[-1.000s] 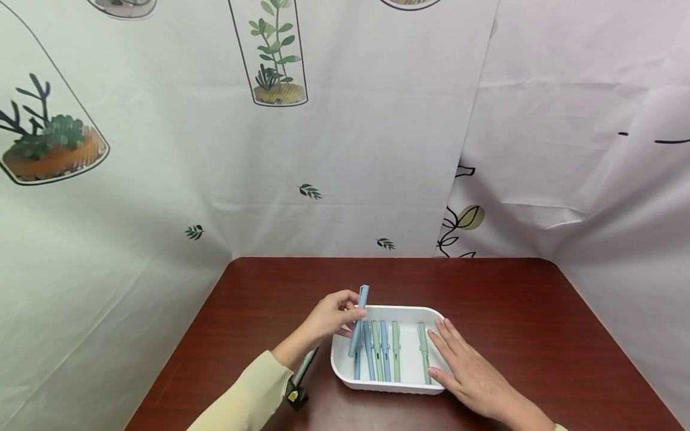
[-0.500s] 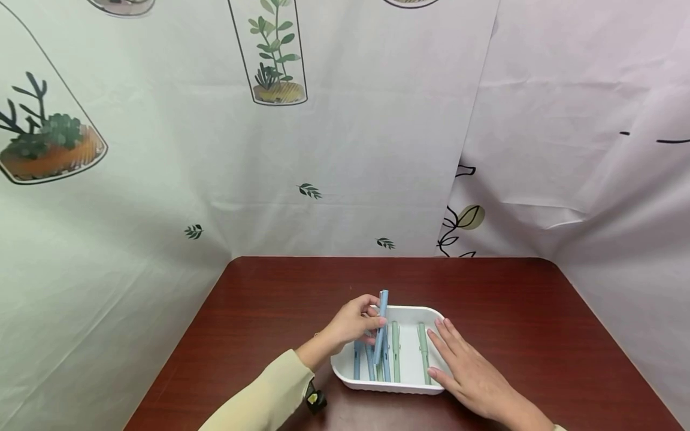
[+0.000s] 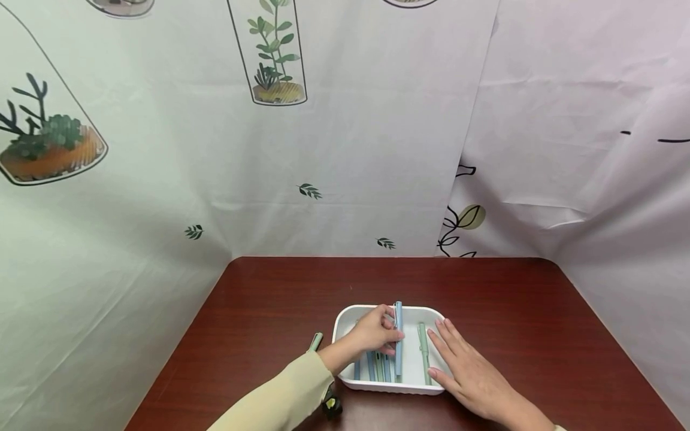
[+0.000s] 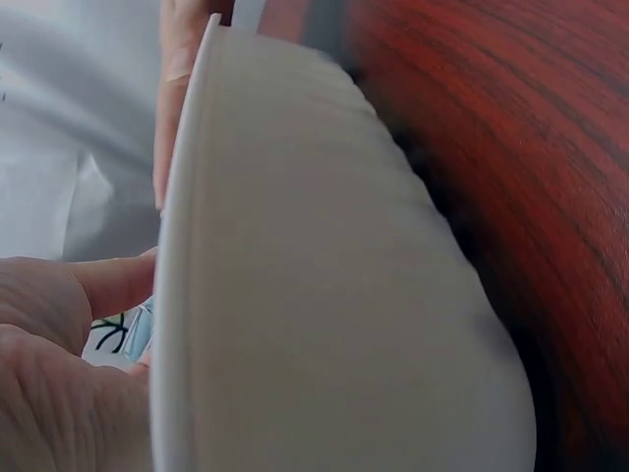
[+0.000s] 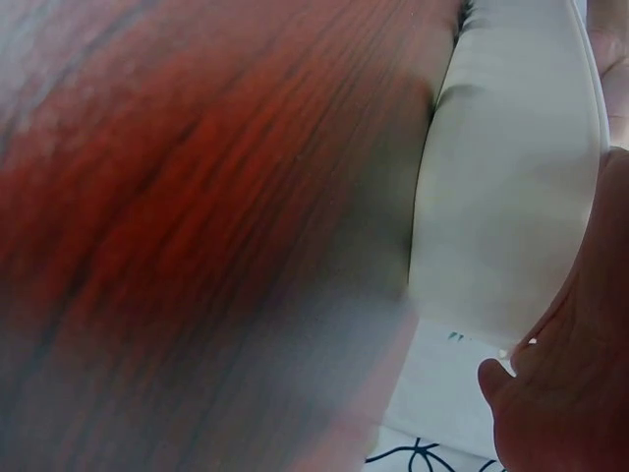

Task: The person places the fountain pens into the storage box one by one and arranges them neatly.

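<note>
My left hand (image 3: 372, 330) reaches over the white tray (image 3: 388, 389) and pinches a light blue pen (image 3: 399, 359) between thumb and fingers, its clip end tipped up toward the far rim. Partly hidden beneath that hand, several blue and green pens lie side by side in the tray's left half. A green pen (image 3: 423, 347) lies apart near the right wall. On the right rim rests my right hand (image 3: 471, 371), fingers straight. The left wrist view is mostly tray wall (image 4: 314, 246), with part of the left hand (image 4: 59, 364) behind its rim.
A green pen (image 3: 315, 342) sticks out from behind the left forearm, outside the tray. A small black device (image 3: 332, 405) hangs below the left wrist. The dark red table (image 3: 259, 299) meets a printed white curtain (image 3: 345, 149) at its far edge.
My left hand has carried the blue pen rightward across the tray and lowered it past the row of pens. The right hand stays on the rim.
</note>
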The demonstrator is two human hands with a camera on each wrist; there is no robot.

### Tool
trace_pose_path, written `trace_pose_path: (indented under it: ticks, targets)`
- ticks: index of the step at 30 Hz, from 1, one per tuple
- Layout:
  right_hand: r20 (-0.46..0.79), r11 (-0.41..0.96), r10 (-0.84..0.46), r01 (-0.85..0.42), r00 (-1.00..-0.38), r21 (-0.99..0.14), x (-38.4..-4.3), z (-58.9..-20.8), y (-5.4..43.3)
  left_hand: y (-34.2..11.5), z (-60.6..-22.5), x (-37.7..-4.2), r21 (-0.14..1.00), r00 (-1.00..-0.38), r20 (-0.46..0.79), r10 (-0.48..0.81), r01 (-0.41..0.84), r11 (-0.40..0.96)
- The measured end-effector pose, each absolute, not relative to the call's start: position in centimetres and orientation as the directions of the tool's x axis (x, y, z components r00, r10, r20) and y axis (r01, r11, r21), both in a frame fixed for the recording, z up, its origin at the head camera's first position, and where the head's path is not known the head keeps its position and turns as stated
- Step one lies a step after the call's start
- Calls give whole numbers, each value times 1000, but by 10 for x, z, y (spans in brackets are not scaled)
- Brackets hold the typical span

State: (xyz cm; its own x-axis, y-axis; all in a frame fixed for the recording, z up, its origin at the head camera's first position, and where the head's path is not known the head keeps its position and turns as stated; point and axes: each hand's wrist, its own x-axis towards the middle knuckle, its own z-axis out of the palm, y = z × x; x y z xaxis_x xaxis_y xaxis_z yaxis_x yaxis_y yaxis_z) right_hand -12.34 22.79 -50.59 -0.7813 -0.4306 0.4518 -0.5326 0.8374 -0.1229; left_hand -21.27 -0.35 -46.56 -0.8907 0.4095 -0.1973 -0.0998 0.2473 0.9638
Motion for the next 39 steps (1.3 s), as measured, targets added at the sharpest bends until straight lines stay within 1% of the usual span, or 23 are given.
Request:
trace_pose_path:
  ticks: [6,17,23,27,31,34,39]
  targets:
    - [448,839,-422,-526,-789,-137,-123,-505,227,8,-469,-209,948,-883,-236,406,-118,296]
    - [471,828,-433,-545,-768,-128,-123,-506,229,26,-474,-206,911,-876,-268,402,-95,401]
    - [457,834,-425,-534,-781,-137,-122,-505,227,33,-473,-206,881,-878,-292,379,-93,463]
    - [453,837,-421,-529,-786,-141,-122,-504,227,37,-471,-206,840,-882,-304,361,-69,539]
    - [468,833,-425,-538,-775,-133,-123,-504,228,40,-469,-206,778,-886,-297,357,-7,629]
    - [482,829,-429,-545,-764,-127,-123,-505,228,42,-470,-207,762,-886,-291,361,14,648]
    - [485,826,-431,-549,-761,-127,-123,-508,228,42,-472,-210,762,-880,-305,365,4,647]
